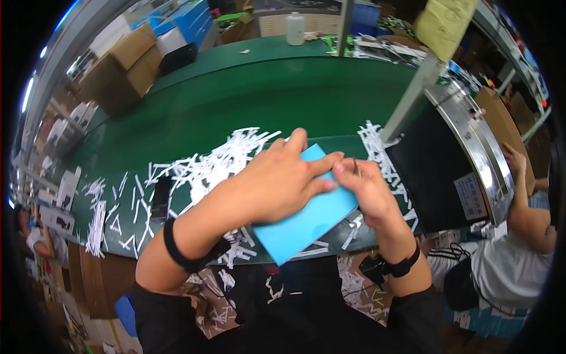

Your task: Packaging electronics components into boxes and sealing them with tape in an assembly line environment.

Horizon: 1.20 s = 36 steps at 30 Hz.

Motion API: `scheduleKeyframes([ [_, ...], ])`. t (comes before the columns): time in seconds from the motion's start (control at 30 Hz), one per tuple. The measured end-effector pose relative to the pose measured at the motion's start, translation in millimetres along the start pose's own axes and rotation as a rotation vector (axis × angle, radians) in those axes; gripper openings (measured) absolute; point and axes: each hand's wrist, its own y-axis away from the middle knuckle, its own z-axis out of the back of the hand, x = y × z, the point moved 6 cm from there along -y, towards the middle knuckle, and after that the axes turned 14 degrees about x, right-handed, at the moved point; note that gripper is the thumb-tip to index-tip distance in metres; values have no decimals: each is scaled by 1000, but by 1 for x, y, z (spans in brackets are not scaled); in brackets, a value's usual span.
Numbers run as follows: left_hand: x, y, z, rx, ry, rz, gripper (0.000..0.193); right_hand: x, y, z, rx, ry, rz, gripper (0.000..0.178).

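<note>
A light-blue rectangular card or pad (298, 233) lies tilted at the near edge of the green bench. My left hand (277, 180) is spread over its far left part, fingers wrapped past the upper edge and thumb and index finger stretched to the right. Beside those fingertips my right hand (368, 189) is closed, pinching a thin dark, narrow thing (356, 168) against the card's right side. Most of that thing is hidden by the fingers. Part of the card is covered by my left hand.
White paper strips (212, 165) are heaped beyond and left of my hands, with more strips (377, 147) to the right. A black phone-like slab (161, 199) lies among them. A metal-framed machine with a black belt (436, 159) stands right, near another person's arm (519, 194). A post (413, 97) rises behind.
</note>
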Motion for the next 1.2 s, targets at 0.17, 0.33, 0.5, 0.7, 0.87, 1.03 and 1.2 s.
scheduleKeyframes([
  [0.17,50,-6,-19,106,456,-217,49,-15,-20,8,-85,237,-36,32],
  [0.33,43,17,-12,-9,465,-22,48,-6,39,21,-320,27,165,32],
  [0.5,38,18,-6,-113,307,180,53,-14,24,-6,-497,311,395,30],
  [0.7,32,50,-23,-290,-29,10,108,-18,-13,7,-386,144,411,36],
  [0.87,29,33,-29,-310,-70,-185,116,-4,-50,31,-390,76,205,58],
  [1.03,34,15,-15,-424,-19,-245,113,-5,-33,57,-490,-114,348,51],
  [1.2,91,7,-10,-492,247,-188,117,-37,-15,35,-321,-31,487,41],
])
